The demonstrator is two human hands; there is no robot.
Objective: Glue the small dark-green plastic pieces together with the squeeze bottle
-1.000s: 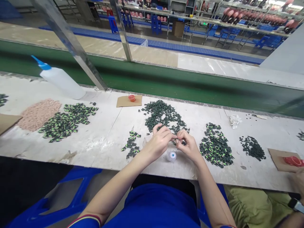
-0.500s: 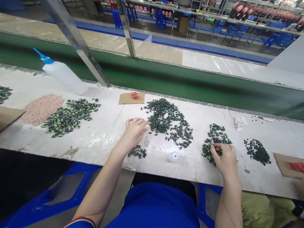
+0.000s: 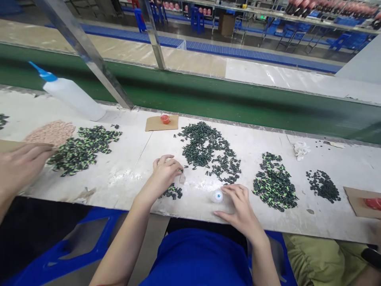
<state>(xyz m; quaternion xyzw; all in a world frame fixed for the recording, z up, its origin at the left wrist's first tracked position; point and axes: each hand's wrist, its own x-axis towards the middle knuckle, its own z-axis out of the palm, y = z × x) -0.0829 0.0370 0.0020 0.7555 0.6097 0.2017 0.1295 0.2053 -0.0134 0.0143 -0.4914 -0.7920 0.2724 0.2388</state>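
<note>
My left hand (image 3: 167, 171) is closed in a pinch, with a small dark green piece (image 3: 181, 170) at its fingertips. Close below it lie a few black-and-green pieces (image 3: 172, 192) and a small translucent scrap (image 3: 182, 179). My right hand (image 3: 239, 204) is open, thumb and fingers apart beside a small white bottle with a blue tip (image 3: 218, 196); whether a fingertip touches it I cannot tell. Beyond both hands spreads a pile of small dark green cylindrical pieces (image 3: 198, 145). A heap of black-and-green pieces (image 3: 274, 184) lies to the right.
Another person's hand (image 3: 22, 165) reaches in from the left, near pink pieces (image 3: 55, 133) and another black-and-green heap (image 3: 85, 149). A large squeeze bottle (image 3: 74, 97) leans there. Cardboard with a red cup (image 3: 165, 119) lies at the back; black pieces (image 3: 323, 186) lie right.
My right hand has left the black-and-green heap and moved left to the small bottle, opening. My left hand has drawn back slightly from the cylinder pile. Another person's hand has appeared at left.
</note>
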